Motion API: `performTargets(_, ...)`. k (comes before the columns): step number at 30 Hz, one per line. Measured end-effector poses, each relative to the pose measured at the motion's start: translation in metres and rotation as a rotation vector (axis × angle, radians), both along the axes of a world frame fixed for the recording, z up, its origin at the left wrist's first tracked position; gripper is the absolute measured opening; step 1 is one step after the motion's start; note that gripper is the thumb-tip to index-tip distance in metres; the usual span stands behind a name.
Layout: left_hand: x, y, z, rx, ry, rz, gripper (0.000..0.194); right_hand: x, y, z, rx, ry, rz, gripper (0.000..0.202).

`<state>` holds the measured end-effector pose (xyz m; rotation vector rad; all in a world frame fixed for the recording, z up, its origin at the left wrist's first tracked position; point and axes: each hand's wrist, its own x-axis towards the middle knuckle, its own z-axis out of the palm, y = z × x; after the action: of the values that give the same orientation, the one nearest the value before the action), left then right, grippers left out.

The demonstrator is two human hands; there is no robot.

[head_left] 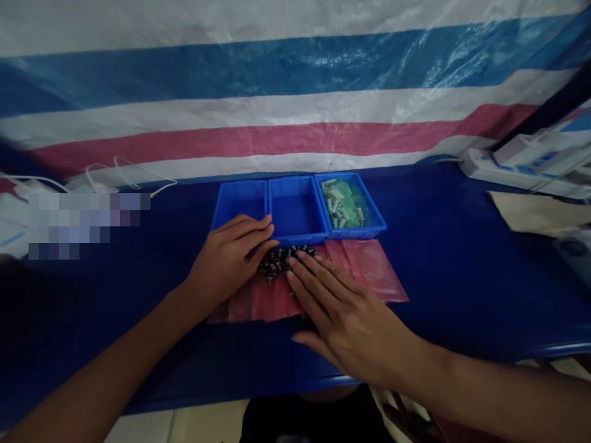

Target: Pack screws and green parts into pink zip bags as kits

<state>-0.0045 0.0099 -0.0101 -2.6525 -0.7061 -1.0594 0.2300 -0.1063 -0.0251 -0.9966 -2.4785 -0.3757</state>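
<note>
A pile of small black parts [276,263] lies on overlapping pink plastic bags [373,271]. My left hand [231,255] is at the pile's left side, beside the front of the blue trays, its fingers bent and the thumb apart from them. Flat over the right side of the pile, my right hand [341,314] has its fingers stretched out and its thumb apart. Behind the pile stand the left blue tray [242,200] and the middle blue tray [298,206], with nothing seen inside. The right blue tray [379,215] holds green bags with small pale metallic parts.
The blue table [452,258] meets a striped plastic sheet [295,141] at the back. White cables [159,178] and a blurred-out item lie at the left. A white power strip [512,174] and brown paper [540,212] are at the right.
</note>
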Motion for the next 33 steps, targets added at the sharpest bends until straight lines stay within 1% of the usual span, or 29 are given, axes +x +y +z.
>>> performTargets(2,-0.001,0.0,0.0,-0.01,0.003,0.005,0.013,0.0,-0.002,0.007,0.013,0.04,-0.034,0.062)
performTargets(3,-0.001,0.0,0.001,-0.011,0.008,0.009,0.013,0.0,-0.003,0.011,0.025,0.069,-0.044,0.057)
performTargets(5,-0.001,-0.001,0.001,-0.003,0.016,0.016,0.013,0.0,-0.001,0.017,0.017,0.116,-0.044,0.037)
performTargets(7,-0.001,-0.001,0.001,0.007,0.016,0.022,0.013,0.0,0.003,0.019,-0.056,0.14,-0.033,0.018)
performTargets(8,-0.001,-0.001,0.0,0.01,0.017,0.024,0.013,-0.001,0.006,0.019,-0.114,0.148,-0.025,0.014)
performTargets(11,0.0,0.0,0.0,0.021,0.018,0.029,0.013,-0.005,0.019,0.015,-0.266,0.179,0.006,0.013)
performTargets(13,0.0,0.0,0.0,0.035,0.02,0.023,0.012,-0.006,0.026,0.014,-0.291,0.204,0.033,0.016)
performTargets(14,0.0,0.0,0.001,0.043,0.022,0.017,0.011,-0.005,0.028,0.014,-0.272,0.216,0.041,0.018)
performTargets(16,-0.001,0.0,0.002,0.052,0.029,0.009,0.011,-0.001,0.027,0.016,-0.185,0.239,0.044,0.021)
performTargets(19,-0.001,-0.001,0.002,0.038,0.042,0.018,0.015,0.01,0.019,0.016,-0.063,0.29,0.073,0.02)
performTargets(22,0.0,-0.002,0.001,0.018,0.041,0.028,0.017,0.016,0.01,0.01,-0.061,0.256,0.093,0.02)
performTargets(25,0.0,-0.002,0.0,0.029,0.033,0.026,0.016,0.015,0.006,0.005,-0.024,0.176,0.06,0.027)
performTargets(28,-0.001,-0.001,0.001,0.018,0.042,0.04,0.016,0.018,0.001,0.005,-0.013,0.205,0.063,0.033)
performTargets(30,-0.001,-0.001,0.001,0.022,0.049,0.042,0.017,0.025,-0.003,0.005,-0.01,0.249,0.073,0.028)
performTargets(33,0.0,-0.001,0.001,0.044,0.048,0.035,0.019,0.036,-0.004,0.002,-0.012,0.293,0.067,0.011)
